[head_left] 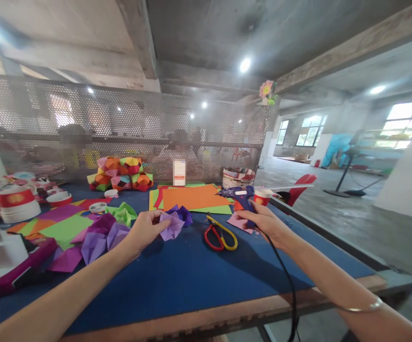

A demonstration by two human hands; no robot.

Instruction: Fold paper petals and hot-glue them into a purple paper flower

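My left hand (149, 229) is closed on a folded light-purple paper piece (172, 226), pinched at its left edge. Right behind that piece sits a dark-purple folded paper piece (182, 214); I cannot tell whether the two touch. In my right hand (265, 222) is a dark-blue hot glue gun (239, 194), its nozzle pointing left and its black cord hanging down over the table's front edge. Between the hands, scissors (220, 235) with red and yellow handles lie on the blue tabletop. A pink paper sheet (240, 222) lies under the glue gun.
Coloured paper sheets (191, 197) are stacked behind the scissors. Folded paper balls (120, 174), a phone (179, 172) and a woven basket (238, 178) stand further back. At left are purple folded pieces (99, 240), paper cups (18, 204) and a power strip (21, 268) with a charger.
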